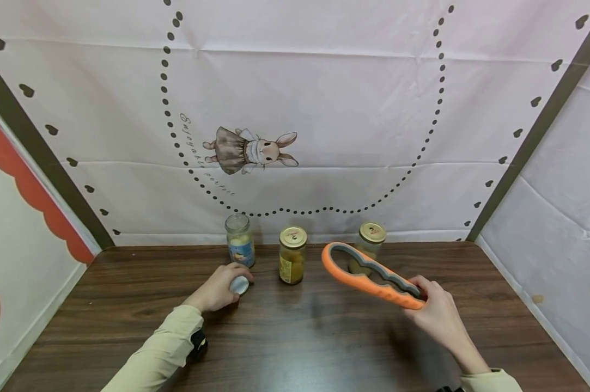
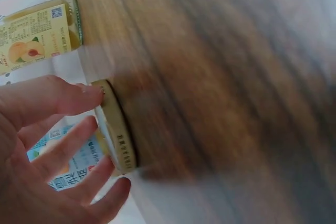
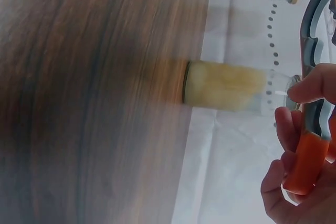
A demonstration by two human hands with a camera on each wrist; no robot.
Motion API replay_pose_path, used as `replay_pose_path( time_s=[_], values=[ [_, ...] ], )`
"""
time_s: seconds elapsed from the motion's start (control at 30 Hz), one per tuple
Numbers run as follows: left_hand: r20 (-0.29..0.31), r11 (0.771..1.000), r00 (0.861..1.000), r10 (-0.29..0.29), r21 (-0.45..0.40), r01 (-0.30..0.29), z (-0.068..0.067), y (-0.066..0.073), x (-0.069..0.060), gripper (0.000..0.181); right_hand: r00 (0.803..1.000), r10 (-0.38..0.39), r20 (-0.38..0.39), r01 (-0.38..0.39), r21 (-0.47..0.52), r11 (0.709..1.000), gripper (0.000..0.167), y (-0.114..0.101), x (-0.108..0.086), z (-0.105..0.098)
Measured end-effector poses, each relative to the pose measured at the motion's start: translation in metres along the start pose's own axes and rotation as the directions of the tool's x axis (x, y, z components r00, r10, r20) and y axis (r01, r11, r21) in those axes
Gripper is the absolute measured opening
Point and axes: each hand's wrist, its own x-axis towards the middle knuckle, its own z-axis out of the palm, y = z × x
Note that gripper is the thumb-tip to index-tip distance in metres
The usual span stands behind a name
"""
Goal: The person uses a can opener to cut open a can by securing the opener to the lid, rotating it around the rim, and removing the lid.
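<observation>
My left hand (image 1: 219,288) holds a jar lid (image 1: 238,285) between thumb and fingers, low at the tabletop, its pale inside facing up. In the left wrist view, the lid's gold rim (image 2: 122,137) shows beside the fingertips. Just behind this hand stands a lidless glass jar (image 1: 239,242) with a blue label. My right hand (image 1: 439,313) grips one end of an orange and grey jar opener (image 1: 353,280), held above the table with its wide loop pointing left. Behind the opener, partly hidden by it, is a jar with a gold lid (image 1: 372,233).
A third jar (image 1: 292,257), gold-lidded with a yellow label, stands between the other two. All the jars line the back of the dark wooden table (image 1: 295,337). A white printed cloth (image 1: 353,109) hangs behind it, and side panels rise at left and right.
</observation>
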Motion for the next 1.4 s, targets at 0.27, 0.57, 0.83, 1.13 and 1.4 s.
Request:
replay_pose_path(
  time_s=[0.27, 0.57, 0.83, 1.13, 1.4],
  values=[
    [-0.064, 0.997, 0.997, 0.035, 0.069, -0.031, -0.005, 0.025, 0.001, 0.036, 1.000, 0.023, 0.007, -0.023, 0.005, 1.000, 0.036, 0.006, -0.002, -0.003],
    [-0.109, 0.997, 0.993, 0.050, 0.069, -0.042, 0.002, 0.047, 0.013, 0.036, 1.000, 0.014, 0.000, -0.014, 0.006, 1.000, 0.035, 0.007, -0.002, -0.002],
    [-0.077, 0.997, 0.997, -0.020, -0.077, 0.014, 0.012, 0.044, 0.032, 0.059, 0.999, 0.036, -0.002, -0.036, 0.019, 0.999, 0.035, 0.007, -0.004, -0.006],
    [-0.033, 0.974, 0.991, -0.130, -0.192, 0.121, 0.020, 0.044, 0.053, 0.083, 0.999, 0.051, -0.005, -0.051, 0.031, 0.998, 0.036, 0.008, -0.005, -0.006],
    [-0.025, 0.958, 0.987, -0.156, -0.248, 0.145, 0.026, 0.045, 0.068, 0.086, 0.999, 0.053, -0.011, -0.052, 0.029, 0.998, 0.036, 0.007, -0.002, -0.004]
  ],
)
